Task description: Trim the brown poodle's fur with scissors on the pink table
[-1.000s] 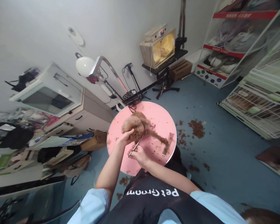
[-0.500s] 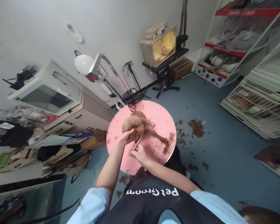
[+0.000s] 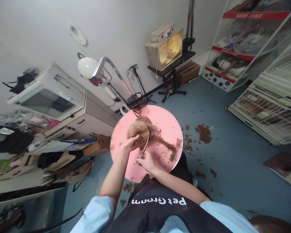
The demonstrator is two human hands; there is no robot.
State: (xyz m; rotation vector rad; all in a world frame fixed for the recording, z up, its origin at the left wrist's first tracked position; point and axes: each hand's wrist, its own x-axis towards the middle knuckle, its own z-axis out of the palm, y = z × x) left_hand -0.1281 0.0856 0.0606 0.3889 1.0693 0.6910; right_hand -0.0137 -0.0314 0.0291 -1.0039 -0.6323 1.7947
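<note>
A small brown curly dog lies on the round pink grooming table. My left hand grips the dog at its near side, by the head. My right hand holds curved silver scissors, whose blades reach up against the dog's fur. A metal comb rests near the table's right edge. Brown fur clippings dot the tabletop.
Fur clumps lie on the blue floor to the right. A white wire cage stands at right, a dryer box on a black stand behind, and a lamp arm and cabinet at left.
My right hand and the scissors shifted slightly toward the dog; the view barely moved. The left hand keeps its hold.
</note>
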